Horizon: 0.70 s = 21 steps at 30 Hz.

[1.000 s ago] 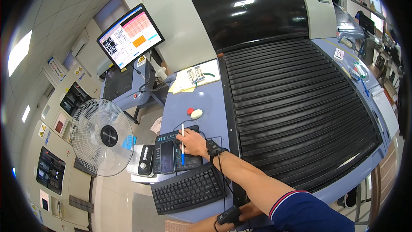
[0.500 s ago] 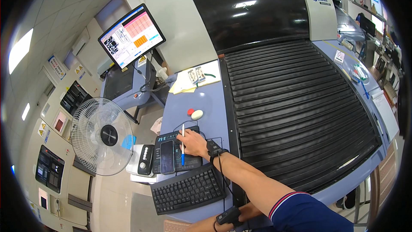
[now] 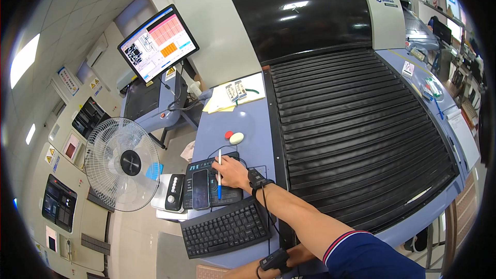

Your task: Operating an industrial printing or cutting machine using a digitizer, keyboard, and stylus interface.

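Right hand (image 3: 231, 171) closed around pen (image 3: 219, 174) over mouse pad (image 3: 235, 194); left hand (image 3: 305, 256) mostly hidden, grip unclear

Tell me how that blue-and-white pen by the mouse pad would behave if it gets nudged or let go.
The pen looks thin, round and rigid, so it would probably roll if released on the flat mouse pad. It seems light; a small push should shift it. The right hand holds it near the middle, and its smooth barrel may slip in a loose grip.
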### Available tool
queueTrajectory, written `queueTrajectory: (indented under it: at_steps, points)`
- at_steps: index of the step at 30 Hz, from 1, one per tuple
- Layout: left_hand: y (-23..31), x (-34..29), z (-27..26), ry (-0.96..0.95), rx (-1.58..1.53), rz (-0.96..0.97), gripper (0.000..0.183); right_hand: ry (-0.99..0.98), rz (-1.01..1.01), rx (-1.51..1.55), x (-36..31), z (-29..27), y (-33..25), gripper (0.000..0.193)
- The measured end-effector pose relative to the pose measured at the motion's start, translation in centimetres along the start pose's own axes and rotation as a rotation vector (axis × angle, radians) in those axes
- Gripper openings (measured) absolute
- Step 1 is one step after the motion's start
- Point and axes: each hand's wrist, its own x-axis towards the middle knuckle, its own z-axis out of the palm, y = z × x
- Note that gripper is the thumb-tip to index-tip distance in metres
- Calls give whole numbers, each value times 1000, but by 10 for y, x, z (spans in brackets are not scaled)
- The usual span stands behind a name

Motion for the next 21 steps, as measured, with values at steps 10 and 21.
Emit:
queueTrajectory:
  at_steps: [10,21]
  points:
    - [11,-10,-24,53,-730,-213,14,48,8,-7,-8,2,13,34]
    - [-14,53,7,-774,-219,-61,15,41,-28,-18,1,2,-2,34]
